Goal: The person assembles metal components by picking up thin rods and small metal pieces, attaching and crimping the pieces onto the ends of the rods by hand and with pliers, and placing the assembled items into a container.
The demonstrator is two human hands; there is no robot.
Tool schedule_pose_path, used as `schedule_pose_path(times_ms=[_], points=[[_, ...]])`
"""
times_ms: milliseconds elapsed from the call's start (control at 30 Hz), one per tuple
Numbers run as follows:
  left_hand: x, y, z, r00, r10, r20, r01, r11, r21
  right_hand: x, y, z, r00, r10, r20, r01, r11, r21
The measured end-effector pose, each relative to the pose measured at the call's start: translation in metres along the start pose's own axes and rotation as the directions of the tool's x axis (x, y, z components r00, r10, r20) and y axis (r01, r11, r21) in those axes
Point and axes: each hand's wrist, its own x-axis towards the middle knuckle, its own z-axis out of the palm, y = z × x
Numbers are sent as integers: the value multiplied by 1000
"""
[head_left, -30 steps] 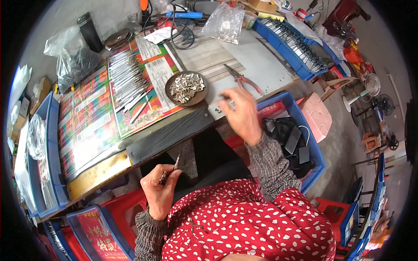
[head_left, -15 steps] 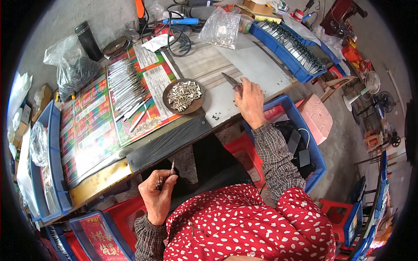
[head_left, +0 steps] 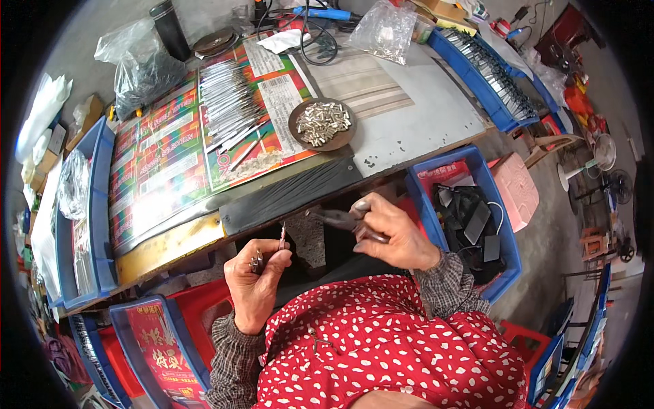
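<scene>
My left hand (head_left: 253,283) is closed over my lap, pinching a thin pointed metal piece (head_left: 283,234) upright; more small metal bits show between its curled fingers. To its right, my right hand (head_left: 395,232) grips dark pliers (head_left: 335,218) whose jaws point left toward that piece, apart from it. A tiny light bit seems to sit at the jaw tip, too small to name. Beyond the table edge, a round brown dish (head_left: 295,131) holds a heap of short metal sleeves (head_left: 325,123). Left of the dish lies a row of thin silvery rods (head_left: 228,102), a few of them loose.
A black strip (head_left: 289,195) covers part of the table's front edge, just beyond my hands. Blue bins stand at the left (head_left: 103,204) and right (head_left: 505,262). Another blue tray (head_left: 470,85) of dark-ended rods sits back right. A plastic bag (head_left: 385,31) and cables lie behind.
My right hand has brought the pliers from above the tabletop down and toward my left hand. My left hand has risen slightly, keeping its piece. The view has shifted a little.
</scene>
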Motion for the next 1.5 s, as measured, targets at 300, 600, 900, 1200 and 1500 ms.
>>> schedule_pose_path(times_ms=[300, 600, 900, 1200, 1500], points=[[-8, 5, -8, 999, 13, -29, -12, 999, 31, 1, 1, 15, 979, -176, 99, 199, 931, -307], [-4, 2, -8, 993, 106, 49, -110, 990, 93, 3, 1, 16, 980, -170, 100, 192, 936, -296], [0, 4, -9, 984, 141, 109, -159, 972, 175, 3, 11, 21, 962, -264, 71, 273, 915, -299], [7, -16, 13, 841, 535, -83, -333, 633, 699, -3, 8, 51, 975, -195, -110, 153, 940, -306], [2, -8, -5, 996, 74, 53, -79, 992, 97, 0, 15, 26, 989, -144, 27, 146, 958, -249]])
